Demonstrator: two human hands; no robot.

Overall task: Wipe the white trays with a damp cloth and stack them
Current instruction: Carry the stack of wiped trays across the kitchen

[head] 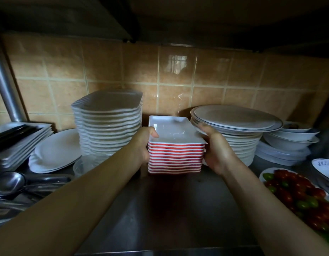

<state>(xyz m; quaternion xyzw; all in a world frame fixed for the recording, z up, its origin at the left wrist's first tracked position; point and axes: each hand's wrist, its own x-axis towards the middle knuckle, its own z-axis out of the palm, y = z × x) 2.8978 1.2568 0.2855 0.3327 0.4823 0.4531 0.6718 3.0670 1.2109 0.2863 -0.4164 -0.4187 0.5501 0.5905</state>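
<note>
Stack of small rectangular trays (pixel 175 157): glossy white inner faces, red outer walls, smooth, hard; plastic or ceramic cannot be told.
Tall stack of white wavy-rimmed rectangular dishes (pixel 108 124): smooth, satin sheen.
Stack of round white plates (pixel 237 130): smooth, glazed look, soft shine.
Flat white oval plate (pixel 56 150): smooth, matt in the dim light.
Grey steel worktop (pixel 169 215): brushed metal, dull reflections.
Large metal spoons (pixel 10 183): polished, mirror-bright bowls.
Beige wall tiles (pixel 176 71): glossy glaze, mottled face, pale grout lines.
Clear plastic cup (pixel 86 163): translucent, thin-walled.
Red and green cherry tomatoes (pixel 298 193): taut, shiny skins.
</note>
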